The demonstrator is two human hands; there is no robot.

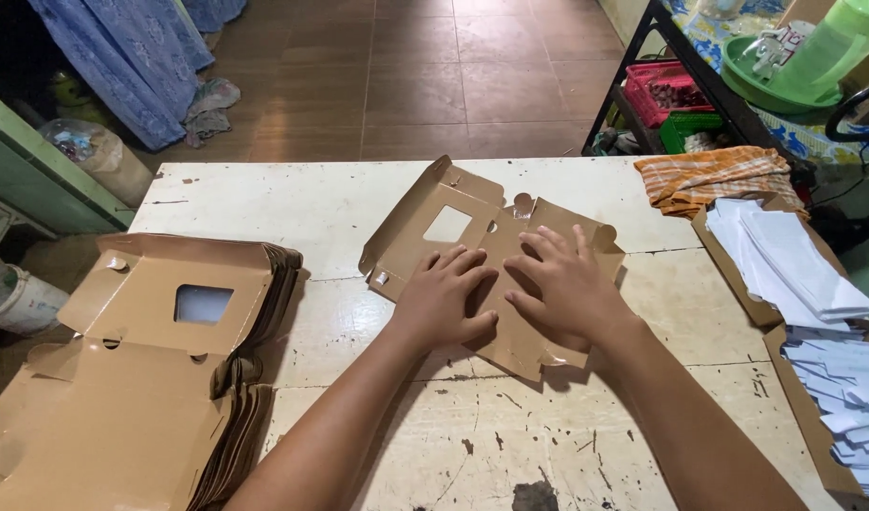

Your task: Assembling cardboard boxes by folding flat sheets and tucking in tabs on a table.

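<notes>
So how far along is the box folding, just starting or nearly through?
Early, by the look of it. No folded box shows anywhere. Both hands, left hand and right hand, press flat on one unfolded cardboard blank with a window. A tall stack of flat blanks waits at the left, and white paper sheets sit in trays at the right.

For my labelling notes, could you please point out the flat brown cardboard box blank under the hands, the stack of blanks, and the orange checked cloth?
Flat brown cardboard box blank (433,194): head view, upper panel.
Stack of blanks (141,378): head view, top sheet.
Orange checked cloth (711,175): head view, middle fold.
</notes>
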